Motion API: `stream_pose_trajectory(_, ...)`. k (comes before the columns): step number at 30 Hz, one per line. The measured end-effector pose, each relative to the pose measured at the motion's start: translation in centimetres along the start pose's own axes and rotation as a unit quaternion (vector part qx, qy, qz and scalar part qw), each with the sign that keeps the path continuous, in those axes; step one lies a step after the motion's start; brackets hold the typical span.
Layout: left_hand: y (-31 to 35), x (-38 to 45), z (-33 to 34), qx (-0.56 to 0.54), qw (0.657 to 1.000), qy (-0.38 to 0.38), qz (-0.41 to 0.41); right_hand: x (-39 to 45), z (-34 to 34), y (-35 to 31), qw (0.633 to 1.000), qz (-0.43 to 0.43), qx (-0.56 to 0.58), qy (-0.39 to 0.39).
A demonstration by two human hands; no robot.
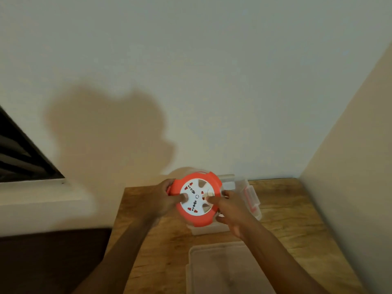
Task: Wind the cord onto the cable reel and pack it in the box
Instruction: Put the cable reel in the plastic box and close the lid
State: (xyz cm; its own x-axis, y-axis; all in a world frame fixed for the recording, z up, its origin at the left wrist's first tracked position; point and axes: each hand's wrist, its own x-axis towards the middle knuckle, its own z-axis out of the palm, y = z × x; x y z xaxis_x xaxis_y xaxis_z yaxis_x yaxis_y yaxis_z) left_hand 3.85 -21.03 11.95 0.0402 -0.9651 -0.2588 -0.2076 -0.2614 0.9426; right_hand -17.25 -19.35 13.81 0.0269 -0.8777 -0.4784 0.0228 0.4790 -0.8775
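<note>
1. While both hands grip it, the orange cable reel [196,199] hangs above the clear box [244,192] on the wooden table [297,219].
2. Left hand [164,200] clasps its rim; right hand [230,211] thumbs its white face.
3. Clear lid [224,268] lies nearer.

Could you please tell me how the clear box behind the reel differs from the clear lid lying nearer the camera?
The box is deep and carries a red latch; the lid is shallow and shows no latch. The cable reel, held in both hands, hides much of the box, while the lid lies uncovered. Both are clear plastic on the wooden table.
</note>
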Motion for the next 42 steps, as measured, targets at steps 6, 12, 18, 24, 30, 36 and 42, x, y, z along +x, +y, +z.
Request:
stream_pose_trajectory(6, 1.6, 2.7, 7.8, 0.017, 1.000, 0.000, -0.019, 1.1, -7.3, -0.7, 0.999, -0.021, -0.032, 0.037)
stream_pose_trajectory(12, 0.7, 2.8, 12.8, -0.018, 0.995, 0.074, -0.064, 3.3, -11.3, -2.2, 0.942, -0.115, -0.312, 0.043)
stream_pose_trajectory(18, -1.2, 2.8, 13.4, 0.000, 0.993, 0.088, -0.079, 5.4, -10.9, -1.7, 0.840, -0.131, -0.527, 0.013)
stream_pose_trajectory(24, -3.5, 3.6, 13.1, 0.017, 0.991, 0.073, -0.114, 7.5, -9.8, 0.9, 0.783, -0.143, -0.604, 0.034)
stream_pose_trajectory(30, -5.1, 4.6, 13.5, 0.039, 0.986, 0.051, -0.156, 7.6, -9.4, 2.0, 0.758, -0.104, -0.642, 0.053)
stream_pose_trajectory(36, -5.8, 5.3, 13.7, 0.075, 0.986, 0.032, -0.148, 7.9, -9.2, 2.6, 0.758, -0.129, -0.635, 0.069)
stream_pose_trajectory(42, -6.6, 5.7, 13.6, 0.113, 0.983, 0.027, -0.139, 8.4, -9.4, 3.6, 0.806, -0.065, -0.588, 0.028)
